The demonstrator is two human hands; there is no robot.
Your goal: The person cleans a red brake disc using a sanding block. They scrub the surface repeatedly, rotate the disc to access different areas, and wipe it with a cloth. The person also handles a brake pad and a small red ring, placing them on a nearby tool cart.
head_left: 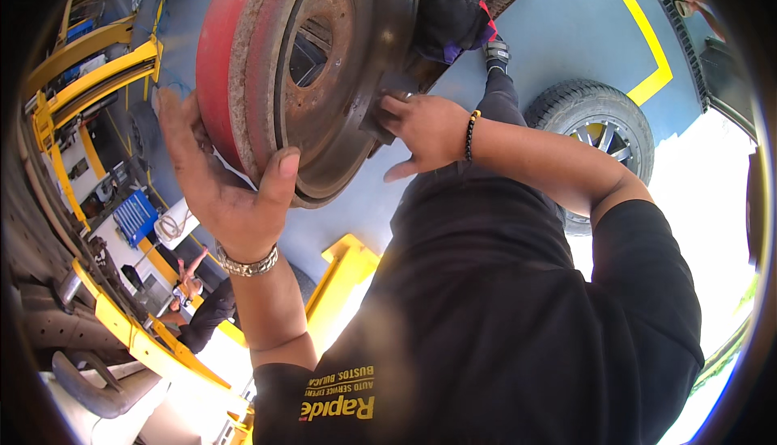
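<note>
A brake drum [332, 109] with a worn red outer side and rusty inner face is tilted up in front of me. My left hand [235, 194] cups its lower left rim, thumb on the near edge and fingers spread along the red outside. Inside the drum, at its right, my right hand [429, 129] pinches a dark piece of what looks like sandpaper [375, 125] against the inner wall. The thumb of that hand points out below the piece. What the drum rests on is hidden behind it.
A dark bag or cloth bundle [453, 20] lies just beyond the drum. To the right, a wheel with a tyre [546, 109] lies on the grey floor. Yellow lift parts [348, 263] stand at left and below. Another person [212, 311] is at lower left, near a blue tool chest [135, 217].
</note>
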